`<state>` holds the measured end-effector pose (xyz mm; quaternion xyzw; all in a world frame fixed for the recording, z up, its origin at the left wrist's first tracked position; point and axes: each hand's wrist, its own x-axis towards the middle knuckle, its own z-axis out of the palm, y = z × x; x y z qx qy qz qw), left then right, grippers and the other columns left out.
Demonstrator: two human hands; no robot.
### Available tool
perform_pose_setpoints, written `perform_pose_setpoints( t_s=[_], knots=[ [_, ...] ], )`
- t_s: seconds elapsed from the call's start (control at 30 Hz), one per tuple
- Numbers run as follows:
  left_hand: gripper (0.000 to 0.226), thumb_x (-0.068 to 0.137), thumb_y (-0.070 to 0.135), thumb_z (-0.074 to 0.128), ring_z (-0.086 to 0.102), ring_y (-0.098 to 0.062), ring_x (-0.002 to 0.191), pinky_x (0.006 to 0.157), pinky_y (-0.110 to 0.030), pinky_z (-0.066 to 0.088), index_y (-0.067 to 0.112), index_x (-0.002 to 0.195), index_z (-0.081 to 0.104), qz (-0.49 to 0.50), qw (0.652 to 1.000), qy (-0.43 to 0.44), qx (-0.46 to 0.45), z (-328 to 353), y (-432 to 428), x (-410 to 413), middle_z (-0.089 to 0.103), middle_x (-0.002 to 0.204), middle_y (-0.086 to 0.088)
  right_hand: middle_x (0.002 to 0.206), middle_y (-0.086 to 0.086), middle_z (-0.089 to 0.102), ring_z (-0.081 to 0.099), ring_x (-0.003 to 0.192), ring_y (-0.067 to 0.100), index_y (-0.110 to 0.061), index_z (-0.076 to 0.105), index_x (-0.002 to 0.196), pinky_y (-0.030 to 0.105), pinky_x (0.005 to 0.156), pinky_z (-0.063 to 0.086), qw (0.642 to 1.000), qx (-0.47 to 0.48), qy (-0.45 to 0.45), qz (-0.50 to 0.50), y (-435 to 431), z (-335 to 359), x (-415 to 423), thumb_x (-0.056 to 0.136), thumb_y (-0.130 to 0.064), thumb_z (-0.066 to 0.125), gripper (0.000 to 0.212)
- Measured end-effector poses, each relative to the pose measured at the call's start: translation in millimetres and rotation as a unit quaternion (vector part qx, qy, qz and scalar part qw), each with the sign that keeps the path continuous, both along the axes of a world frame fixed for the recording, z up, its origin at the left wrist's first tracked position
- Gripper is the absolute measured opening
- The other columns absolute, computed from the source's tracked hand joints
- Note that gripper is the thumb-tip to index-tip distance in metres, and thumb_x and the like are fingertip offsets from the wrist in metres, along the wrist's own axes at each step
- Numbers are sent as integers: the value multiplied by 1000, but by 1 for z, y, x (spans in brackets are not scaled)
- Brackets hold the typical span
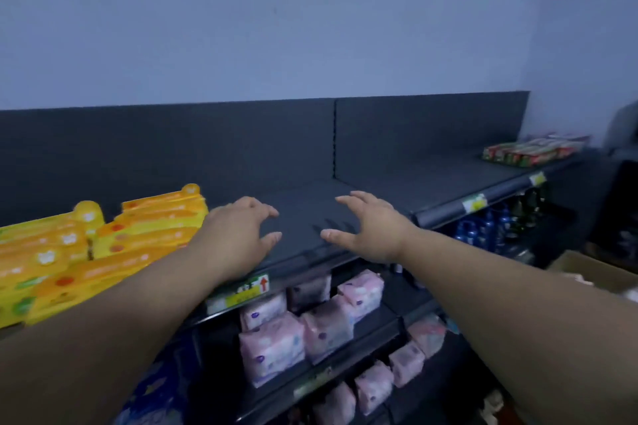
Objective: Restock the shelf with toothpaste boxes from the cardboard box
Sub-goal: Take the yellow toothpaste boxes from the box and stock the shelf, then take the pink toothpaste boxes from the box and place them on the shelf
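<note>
Top shelf [379,190]: dark surface with a dark back panel, used as the reference for all positions below.

Over the middle of the top shelf: left hand [238,231] and right hand [369,228], palms down, set apart with a gap of bare shelf between them. Fingers of both spread and slightly bent, gripping nothing. Contact with the shelf surface: cannot tell. Finger shadows visible on the shelf just beside the right hand.

At the left end of the top shelf: yellow-orange toothpaste boxes [103,245], stacked flat in several layers, the nearest end just beside the left hand.

At the far right end of the top shelf: a row of red-green boxes [528,150], well apart from both hands.

On the front edge of the top shelf, below the left hand: price label [241,291] with a red arrow.

Below the top shelf: pink packs [276,345] on the lower tiers, blue bottles [483,228] further right.

Below and right of the top shelf: cardboard box [593,269], only partly in view, contents not discernible.
</note>
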<state>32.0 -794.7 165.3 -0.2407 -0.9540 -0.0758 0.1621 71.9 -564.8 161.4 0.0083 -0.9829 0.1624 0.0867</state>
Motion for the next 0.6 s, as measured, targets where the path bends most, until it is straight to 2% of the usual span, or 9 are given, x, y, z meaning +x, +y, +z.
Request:
perform_pose_setpoints(
  t_s=[0.27,0.43,0.6],
  knots=[
    [52,91,51,51,45,-18,126,106,-33,34,32,138,43,-113,993,-25,0,-24,212,79,43,140,5,163,-5,9,13,148,25,-34,18,154,48,116,26,992,18,-32,-119,186,-24,131,82,-77,46,88],
    [56,93,53,48,40,-18,129,109,-35,29,33,143,35,-188,980,-68,-5,-47,323,126,35,146,6,162,-4,14,16,147,26,-35,22,152,43,117,25,976,9,-39,-214,287,-51,209,82,-76,48,86],
    [60,92,55,47,39,-17,130,108,-35,31,33,145,30,-248,964,-93,-17,-70,415,150,35,145,7,162,-3,15,15,148,26,-34,22,152,47,116,25,953,1,-64,-296,359,-79,271,83,-74,49,84]
  ],
)
